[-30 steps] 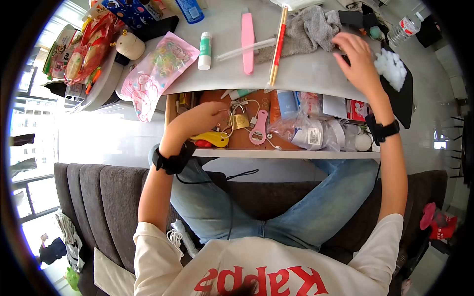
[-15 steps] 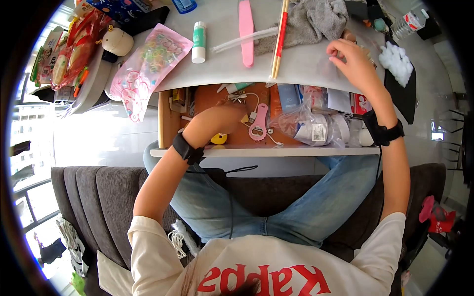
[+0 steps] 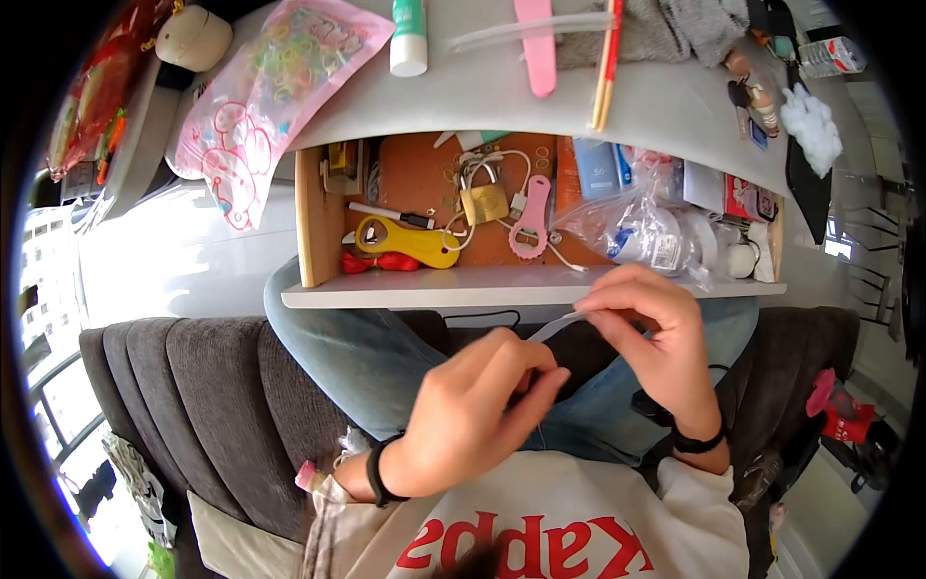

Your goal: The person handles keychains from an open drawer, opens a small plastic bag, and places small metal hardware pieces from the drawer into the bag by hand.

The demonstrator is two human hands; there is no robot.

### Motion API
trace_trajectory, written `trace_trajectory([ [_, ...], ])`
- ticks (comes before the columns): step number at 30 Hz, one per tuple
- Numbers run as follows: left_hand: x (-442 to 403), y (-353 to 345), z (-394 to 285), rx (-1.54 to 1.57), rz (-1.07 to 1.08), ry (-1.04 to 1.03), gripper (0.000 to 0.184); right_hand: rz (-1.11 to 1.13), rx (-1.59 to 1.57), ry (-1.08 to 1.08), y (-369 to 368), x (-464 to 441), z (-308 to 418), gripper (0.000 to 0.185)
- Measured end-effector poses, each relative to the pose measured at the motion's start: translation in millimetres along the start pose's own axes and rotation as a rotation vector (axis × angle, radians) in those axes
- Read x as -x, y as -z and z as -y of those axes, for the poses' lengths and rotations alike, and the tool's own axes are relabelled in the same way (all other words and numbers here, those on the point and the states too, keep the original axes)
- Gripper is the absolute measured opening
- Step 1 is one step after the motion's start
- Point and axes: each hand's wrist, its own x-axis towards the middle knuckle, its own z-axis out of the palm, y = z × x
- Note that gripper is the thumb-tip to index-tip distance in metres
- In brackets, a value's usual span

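Both my hands are above my lap, just in front of the open drawer (image 3: 540,289). In the thumb and fingertips of my right hand (image 3: 656,338) is one end of a thin translucent strip (image 3: 558,326), perhaps plastic. The strip runs down towards my left hand (image 3: 473,410), whose fingers are curled with the thumb pressed against them. What that hand grips is hidden. Inside the drawer lie a brass padlock (image 3: 484,205), a yellow peeler-like tool (image 3: 410,241), a pink bottle opener (image 3: 530,220) and a white cable (image 3: 569,262).
Clear plastic bags with white rolls (image 3: 666,241) fill the drawer's right side. On the tabletop are a pink pouch (image 3: 280,96), a glue stick (image 3: 409,43), a pink flat stick (image 3: 536,48), chopsticks (image 3: 608,72), a grey cloth (image 3: 666,29) and white stuffing (image 3: 812,130).
My left hand has left the drawer, uncovering the padlock and yellow tool. My right hand has come down from the tabletop and now holds the strip. The view has shifted.
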Motion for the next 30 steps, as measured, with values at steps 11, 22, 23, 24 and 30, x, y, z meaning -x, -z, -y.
trace_trajectory([
  [11, 6.3, -22.2, 33.2, 0.201, -0.192, 0.011, 0.029, -0.035, -0.254, -0.219, -41.1, 7.6, -1.8, 0.006],
  [22, 18.9, -6.1, 47.2, 0.177, 0.009, 0.011, 0.015, 0.049, -0.109, -0.048, -48.2, 20.1, 0.0, 0.01],
  [23, 19.2, -2.7, 45.2, 0.205, 0.053, 0.035, 0.015, 0.095, -0.118, -0.077, -44.6, 19.5, 2.3, 0.01],
  [24, 19.2, 0.4, 43.1, 0.233, 0.097, 0.058, 0.015, 0.142, -0.127, -0.106, -41.4, 18.5, 4.9, 0.009],
  [30, 14.2, 14.2, 38.6, 0.226, 0.282, 0.098, 0.015, 0.293, -0.19, -0.258, -34.1, 15.2, 8.4, 0.013],
])
